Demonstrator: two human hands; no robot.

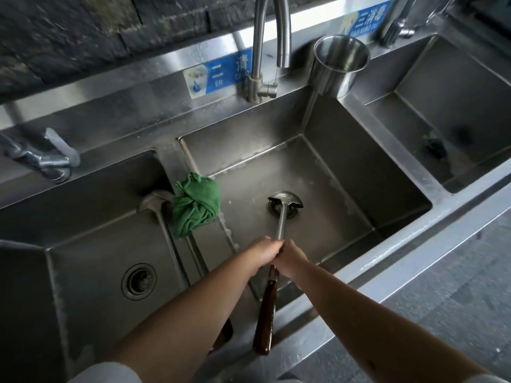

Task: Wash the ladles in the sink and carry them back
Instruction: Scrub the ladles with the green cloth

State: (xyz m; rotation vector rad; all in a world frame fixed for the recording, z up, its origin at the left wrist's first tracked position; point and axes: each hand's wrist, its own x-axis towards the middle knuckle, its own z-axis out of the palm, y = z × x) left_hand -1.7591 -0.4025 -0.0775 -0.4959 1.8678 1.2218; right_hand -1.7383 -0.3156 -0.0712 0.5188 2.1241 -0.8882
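A steel ladle [281, 217] with a dark wooden handle [266, 313] reaches into the middle sink [345, 172]. Its bowl hangs over the drain. My left hand [262, 251] and my right hand [291, 258] both grip its metal shaft, side by side, above the sink's front part. A second ladle [154, 201] lies on the divider between the left and middle sinks, its bowl partly under a green cloth [196, 204]. Its long handle runs toward me and disappears under my left forearm.
A gooseneck tap [265, 45] stands behind the middle sink, with no water visibly running. A steel cup [338, 64] sits on the back ledge at the right. The left sink [83, 258] and right sink [442, 106] flank the middle one. A grey floor lies at the right.
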